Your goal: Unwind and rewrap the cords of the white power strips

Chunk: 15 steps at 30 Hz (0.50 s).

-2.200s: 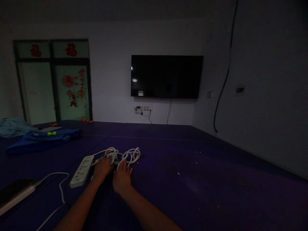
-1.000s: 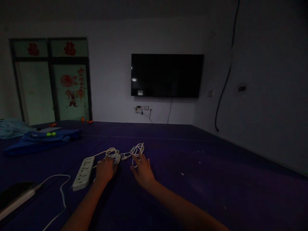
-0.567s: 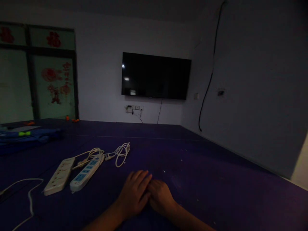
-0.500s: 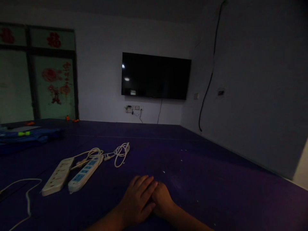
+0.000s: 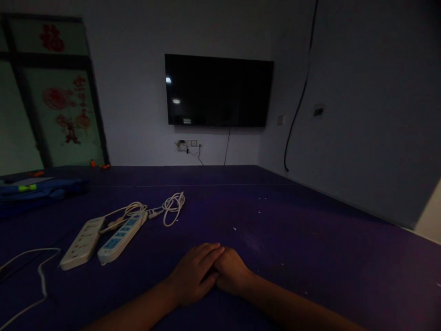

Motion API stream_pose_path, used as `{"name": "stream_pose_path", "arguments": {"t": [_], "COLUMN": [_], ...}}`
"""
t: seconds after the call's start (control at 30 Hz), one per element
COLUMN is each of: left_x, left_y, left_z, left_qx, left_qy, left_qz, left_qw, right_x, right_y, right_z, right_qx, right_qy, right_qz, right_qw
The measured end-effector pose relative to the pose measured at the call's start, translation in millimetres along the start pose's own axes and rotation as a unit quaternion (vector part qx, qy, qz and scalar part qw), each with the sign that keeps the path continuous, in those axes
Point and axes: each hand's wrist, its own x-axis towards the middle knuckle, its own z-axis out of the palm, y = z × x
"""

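Observation:
My left hand (image 5: 195, 276) rests over my right hand (image 5: 232, 271) on the purple surface, low in the middle of the view. Its fingers wrap across the knuckles of the right one. The right hand's own fingers are hidden beneath it, so I cannot see whether they hold anything. Nearest to the hands, on the left, lies a white power strip (image 5: 122, 239) with blue socket faces. Beside that one is a second, all-white power strip (image 5: 82, 243). Their white cords are coiled at the far ends, and a plug (image 5: 154, 214) shows among the loops.
A loose white cable (image 5: 42, 276) curves along the near left. Farther back lies a blue cloth-like heap (image 5: 58, 187) with a yellow-green item (image 5: 26, 188) on it. A television (image 5: 220, 92) hangs on the far wall, and a black cable (image 5: 296, 112) runs down the right wall.
The camera view has tilted slightly, so the wall, television and strips sit higher in the picture. My hands stay clasped, and the power strips have not moved on the surface.

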Motion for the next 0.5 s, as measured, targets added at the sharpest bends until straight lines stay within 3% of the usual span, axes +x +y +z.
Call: {"name": "stream_pose_path", "arguments": {"t": [0.5], "left_x": [3.1], "left_y": [2.4], "left_z": [-2.4], "left_qx": [-0.051], "left_qy": [-0.022], "left_qz": [-0.038], "left_qw": [0.998], "right_x": [-0.3], "right_y": [1.8], "right_z": [2.5], "right_qx": [0.034], "right_qy": [0.014], "right_qz": [-0.008], "right_qw": [0.999]}}
